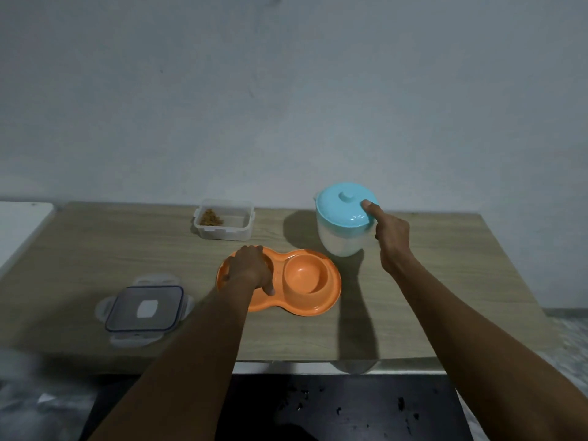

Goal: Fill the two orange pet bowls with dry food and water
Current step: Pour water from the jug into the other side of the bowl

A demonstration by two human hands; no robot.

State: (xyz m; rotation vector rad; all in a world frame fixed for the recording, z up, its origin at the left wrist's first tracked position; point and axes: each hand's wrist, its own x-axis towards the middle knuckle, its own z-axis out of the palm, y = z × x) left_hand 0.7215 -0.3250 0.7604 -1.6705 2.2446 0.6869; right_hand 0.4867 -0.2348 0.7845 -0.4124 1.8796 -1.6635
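Note:
An orange double pet bowl [305, 305] lies on the wooden table [413, 297] in front of me. Its right bowl [305, 276] looks dry and bare. My left hand [249, 268] rests over the left bowl and hides what is inside, with the thumb on the dish's rim. A white jug with a light blue lid [345, 218] stands behind the dish on the right. My right hand [389, 233] grips the jug at its right side, thumb pressed on the lid's edge. A clear food container [224, 219] at the back holds a little brown dry food.
The container's clear lid [144, 308] lies flat at the front left of the table. A white surface [19, 227] adjoins the table on the left. A grey wall stands right behind the table. A dark floor lies below the front edge.

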